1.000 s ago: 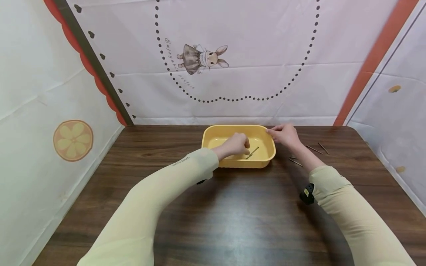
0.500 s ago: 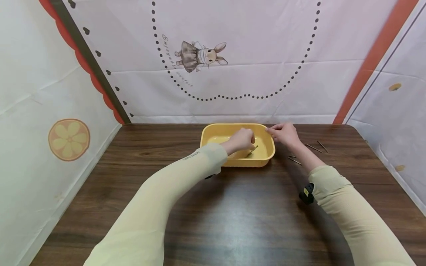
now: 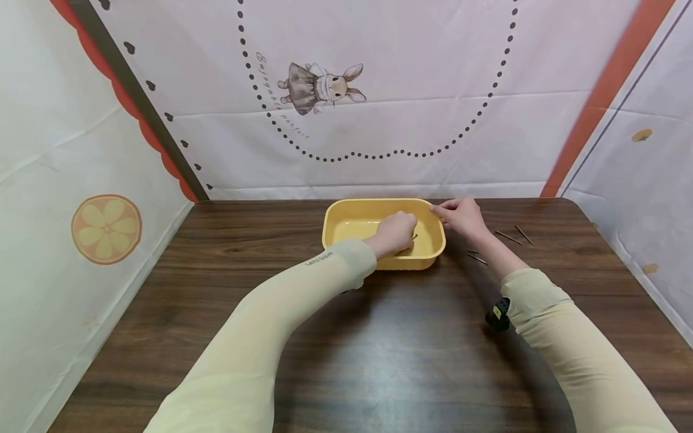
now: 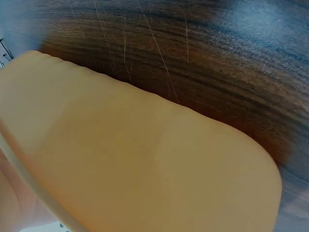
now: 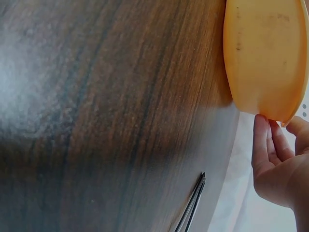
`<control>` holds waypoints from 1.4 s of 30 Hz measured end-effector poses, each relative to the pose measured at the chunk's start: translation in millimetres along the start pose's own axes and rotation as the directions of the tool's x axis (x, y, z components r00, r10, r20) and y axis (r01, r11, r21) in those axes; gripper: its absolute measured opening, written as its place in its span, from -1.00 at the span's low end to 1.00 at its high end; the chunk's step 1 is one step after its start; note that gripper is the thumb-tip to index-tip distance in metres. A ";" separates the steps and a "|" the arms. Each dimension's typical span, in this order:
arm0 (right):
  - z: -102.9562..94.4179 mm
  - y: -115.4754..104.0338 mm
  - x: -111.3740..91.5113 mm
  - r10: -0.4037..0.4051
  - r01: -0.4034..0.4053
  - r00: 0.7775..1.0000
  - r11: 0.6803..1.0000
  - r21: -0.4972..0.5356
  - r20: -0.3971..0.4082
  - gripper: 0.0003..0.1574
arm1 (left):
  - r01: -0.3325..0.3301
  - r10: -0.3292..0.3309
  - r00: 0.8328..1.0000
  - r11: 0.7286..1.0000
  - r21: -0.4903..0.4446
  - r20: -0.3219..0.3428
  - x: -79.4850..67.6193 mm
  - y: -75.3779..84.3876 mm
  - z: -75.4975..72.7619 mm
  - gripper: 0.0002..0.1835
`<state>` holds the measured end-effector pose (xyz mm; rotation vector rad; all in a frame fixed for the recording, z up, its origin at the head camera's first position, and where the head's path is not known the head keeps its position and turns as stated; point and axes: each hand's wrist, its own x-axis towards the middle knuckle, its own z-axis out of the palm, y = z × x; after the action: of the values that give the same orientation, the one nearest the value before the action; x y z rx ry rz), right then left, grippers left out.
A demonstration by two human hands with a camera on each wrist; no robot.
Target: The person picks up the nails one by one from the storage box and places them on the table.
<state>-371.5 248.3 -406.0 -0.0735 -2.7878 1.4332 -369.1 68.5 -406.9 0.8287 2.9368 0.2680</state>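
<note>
A yellow plastic basin [image 3: 335,218] with rounded corners stands near the table's back edge in the head view. My left hand [image 3: 396,232] reaches down inside it, its back facing up and its fingertips hidden. The end of a thin nail [image 3: 415,236] shows just past those knuckles; I cannot tell whether the fingers grip it. At the basin's right end, my right hand [image 3: 462,216] holds the rim. The right wrist view shows that thumb at the rim and the fingers [image 5: 260,140] against the outer wall.
Several thin nails [image 3: 509,237] lie on the dark wood table [image 3: 390,361] to the right, near my right wrist. A printed white cloth [image 3: 411,78] hangs right behind the table. More cloth [image 3: 43,252] closes off the left side.
My left hand has moved right and deeper into the basin, now covering most of the nails there. The right hand keeps its hold on the rim. The view has shifted slightly.
</note>
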 end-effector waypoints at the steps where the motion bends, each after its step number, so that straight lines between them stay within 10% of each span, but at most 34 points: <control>1: 0.2 0.2 0.1 -0.001 0.001 1.000 1.000 0.000 -0.003 -0.39 | -0.003 0.003 1.000 1.000 0.020 -0.005 0.2 0.8 0.1 -0.92; 18: 2.7 2.8 -1.0 0.004 -0.004 1.000 1.000 -0.011 -0.019 -0.35 | -0.062 0.048 0.997 0.971 0.230 0.067 -4.1 7.8 2.6 -0.84; 42: 0.4 -0.4 -2.4 0.006 -0.006 1.000 1.000 -0.017 -0.006 -0.35 | -0.085 0.085 0.996 0.996 -0.001 -0.027 -15.9 -34.8 -37.2 -0.80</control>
<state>-369.1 247.6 -405.9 -0.0867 -2.7975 1.4081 -377.9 25.5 -376.5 0.9589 2.9293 0.2893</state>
